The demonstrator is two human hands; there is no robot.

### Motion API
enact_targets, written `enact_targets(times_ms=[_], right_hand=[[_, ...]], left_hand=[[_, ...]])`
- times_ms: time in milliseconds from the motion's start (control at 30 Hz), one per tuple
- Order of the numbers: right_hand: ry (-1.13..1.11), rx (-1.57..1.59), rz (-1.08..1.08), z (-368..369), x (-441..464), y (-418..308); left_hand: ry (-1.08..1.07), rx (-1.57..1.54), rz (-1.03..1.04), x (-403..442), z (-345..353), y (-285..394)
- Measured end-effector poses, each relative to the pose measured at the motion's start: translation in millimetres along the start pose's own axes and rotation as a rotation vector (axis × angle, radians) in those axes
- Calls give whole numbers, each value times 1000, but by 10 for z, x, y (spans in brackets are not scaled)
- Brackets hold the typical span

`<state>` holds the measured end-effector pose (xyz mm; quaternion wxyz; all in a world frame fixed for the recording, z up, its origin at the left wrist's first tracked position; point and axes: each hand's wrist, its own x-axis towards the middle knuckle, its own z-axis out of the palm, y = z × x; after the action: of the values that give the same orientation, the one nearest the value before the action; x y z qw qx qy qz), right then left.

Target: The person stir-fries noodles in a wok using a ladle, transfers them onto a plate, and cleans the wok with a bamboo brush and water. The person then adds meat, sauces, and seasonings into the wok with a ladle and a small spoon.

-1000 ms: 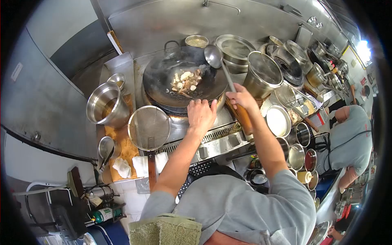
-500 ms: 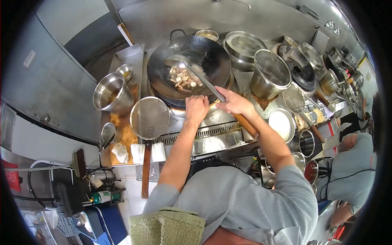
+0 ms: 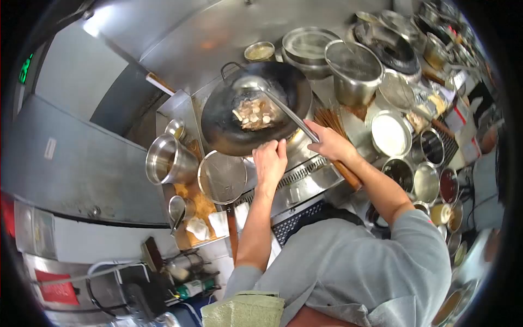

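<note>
My left hand (image 3: 271,162) is closed at the near rim of a large black wok (image 3: 218,133); the exact grip is hidden under my fingers. Sliced pale and brown food (image 3: 254,114) lies in the middle of the wok. My right hand (image 3: 333,145) is wrapped round a long ladle (image 3: 290,115), whose wooden handle end sticks out below my hand. The ladle's metal bowl is over the far part of the wok, behind the food. The wok leans to one side.
To the left stand a steel pot (image 3: 171,159) and a round mesh strainer (image 3: 222,177). On the right are a bamboo brush (image 3: 329,121), a deep pot with a mesh strainer on top (image 3: 354,82) and a bowl of white contents (image 3: 390,134). Another person's sleeve (image 3: 482,177) shows far right.
The view has turned and shifted. The wok now leans more, with my left hand still at its rim. A bamboo brush has come into sight beside my right hand, which keeps the ladle.
</note>
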<state>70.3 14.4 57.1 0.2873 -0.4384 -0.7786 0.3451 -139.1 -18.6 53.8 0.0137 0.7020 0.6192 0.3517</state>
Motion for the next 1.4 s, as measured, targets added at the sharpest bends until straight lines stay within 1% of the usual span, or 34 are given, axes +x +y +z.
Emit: enact_targets(times_ms=[33,100,133,233,267,300,367,400,433,467,500,533,567,600,633,667,700,733,800,900,967,1000,1033,1100,1167,1200,1300,1400], right_hand=[[26,86,56,136,-151,-8],[102,187,30,462,-279,141],[149,228,11,549,-333,214],[213,134,6,492,-560,17],[270,113,-19,568,-625,85],[207,242,101,538,-683,-32],[273,252,79,542,-770,-278],[280,256,93,591,-791,-308],[296,256,100,650,-799,-299],[366,234,19,776,-792,-189],[344,241,58,837,-792,-169],[327,314,81,930,-784,-102],[310,387,98,1019,-762,-31],[307,371,151,1067,-740,11],[375,254,55,1097,-731,35],[240,517,211,948,-785,-121],[97,778,367,786,-855,-287],[147,1035,222,770,-909,-319],[122,1195,235,465,-1155,-420],[111,1434,206,18,-1763,-336],[192,1400,354,-371,-2325,-420],[232,1417,335,-491,-2635,-369],[304,1392,368,-616,-2922,-404],[501,1374,447,-801,-3404,-473],[647,1281,518,-972,-3749,-394],[692,1157,554,-1056,-3873,-283],[760,850,662,-1314,-4032,45],[767,686,790,-1477,-4107,342]], left_hand=[[18,-15,17,-16,58,-73],[-40,0,-26,111,149,-236],[-41,32,8,115,129,-257],[-50,-3,46,44,-64,-141],[-43,-5,95,32,-15,-189],[-40,14,102,45,49,-232],[-100,8,8,94,103,-265],[-64,24,70,91,124,-316],[-45,30,82,86,121,-345],[-43,20,78,99,104,-343],[-51,16,64,92,50,-299],[-65,-40,38,81,-9,-248],[-30,17,36,76,15,-245],[-15,26,54,87,65,-292],[1,36,71,105,109,-336],[-9,20,53,117,80,-304],[19,42,87,146,107,-340],[12,68,60,162,108,-367],[10,87,42,186,114,-331],[21,104,70,158,126,-340],[-8,116,61,176,125,-381],[-15,115,55,168,68,-278],[-16,118,45,167,24,-201],[26,148,45,187,86,-257],[42,193,62,203,122,-295],[48,206,29,195,119,-246],[80,259,19,195,125,-134],[39,255,-57,210,185,-209]])
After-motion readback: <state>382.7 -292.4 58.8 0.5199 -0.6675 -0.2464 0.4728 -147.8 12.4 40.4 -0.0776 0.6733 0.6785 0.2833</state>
